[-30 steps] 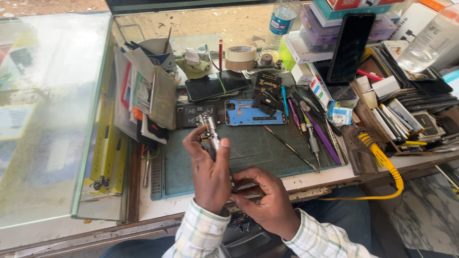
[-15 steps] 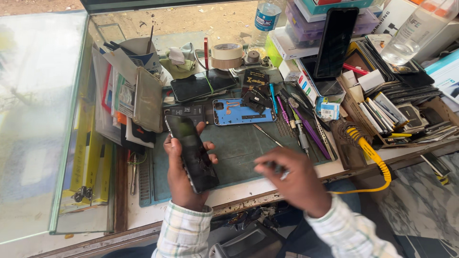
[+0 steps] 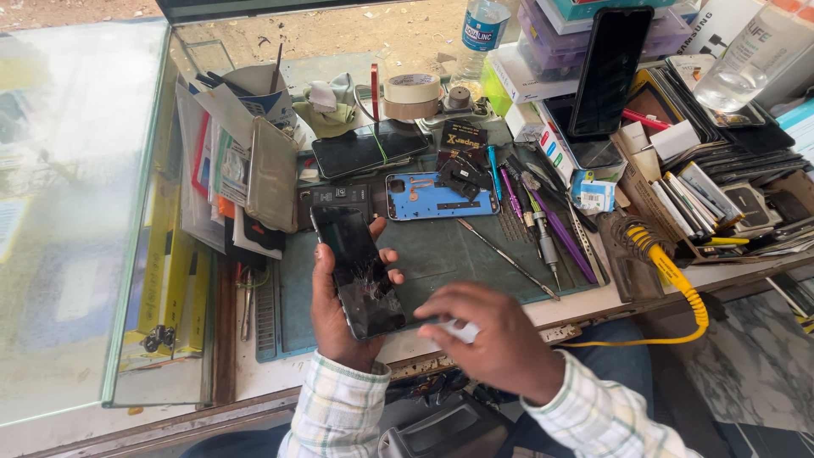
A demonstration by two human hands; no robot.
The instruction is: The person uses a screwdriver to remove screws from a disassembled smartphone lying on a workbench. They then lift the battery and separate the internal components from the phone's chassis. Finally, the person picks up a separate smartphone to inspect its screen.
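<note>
My left hand (image 3: pixel 335 318) holds a black phone (image 3: pixel 358 270) with a cracked screen, face up, over the near left part of the green work mat (image 3: pixel 441 254). My right hand (image 3: pixel 496 335) is beside the phone's lower right corner, fingers curled on a small white object (image 3: pixel 460 329); what that object is I cannot tell. A blue phone frame (image 3: pixel 439 197) lies on the mat just beyond the held phone.
Screwdrivers and tweezers (image 3: pixel 543 225) lie on the mat's right side. A yellow coiled cable (image 3: pixel 674 276) runs off the right edge. A tape roll (image 3: pixel 413 95), another black phone (image 3: pixel 366 151), stacked boxes and phone parts crowd the back and right. A glass case (image 3: pixel 76 220) stands left.
My left hand turned the phone from edge-on to screen up. My right hand moved off it to the right, then came back to the phone's lower corner with a small white object.
</note>
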